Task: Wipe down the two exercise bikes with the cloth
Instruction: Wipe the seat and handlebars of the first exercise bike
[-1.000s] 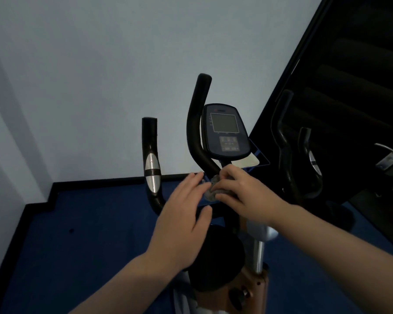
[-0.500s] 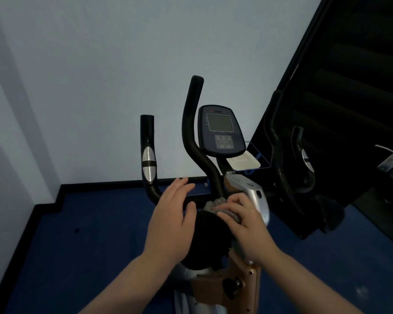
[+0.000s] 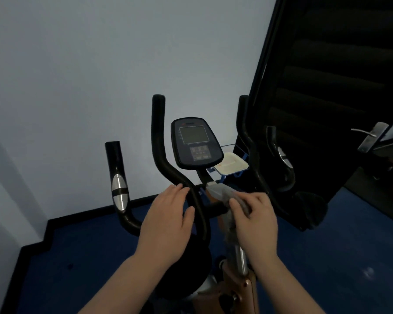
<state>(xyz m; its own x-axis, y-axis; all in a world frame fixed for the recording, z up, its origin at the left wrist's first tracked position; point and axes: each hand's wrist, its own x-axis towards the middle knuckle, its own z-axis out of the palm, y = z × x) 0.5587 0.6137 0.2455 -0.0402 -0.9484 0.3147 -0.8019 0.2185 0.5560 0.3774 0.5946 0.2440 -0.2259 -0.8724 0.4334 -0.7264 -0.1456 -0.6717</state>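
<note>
- Pressing a crumpled grey cloth (image 3: 230, 201) against the silver stem below the console, the right hand (image 3: 254, 220) had its fingers curled over the fabric, which looked thin and creased and trailed down along the post.
- The left hand (image 3: 168, 223) lay with straight, relaxed fingers against the black inner handlebar (image 3: 161, 155), holding nothing.
- The exercise bike (image 3: 241, 288) had a copper-coloured frame, a silver post and a dark console (image 3: 196, 143) with a blank grey screen above a small keypad.
- A second, outer handlebar (image 3: 118, 177) on the left carried a shiny metal pulse plate.
- A blue wire rack (image 3: 241, 152) behind the console held a shallow cream tray (image 3: 232, 165); what lay in the tray could not be made out.
- A dark staircase (image 3: 338, 87) rose to the right, close behind the bike's right-hand bars.
- A metal door handle (image 3: 370, 134) showed at the right edge.
- Blue floor (image 3: 89, 257) met the pale wall (image 3: 100, 64) at a black skirting.
</note>
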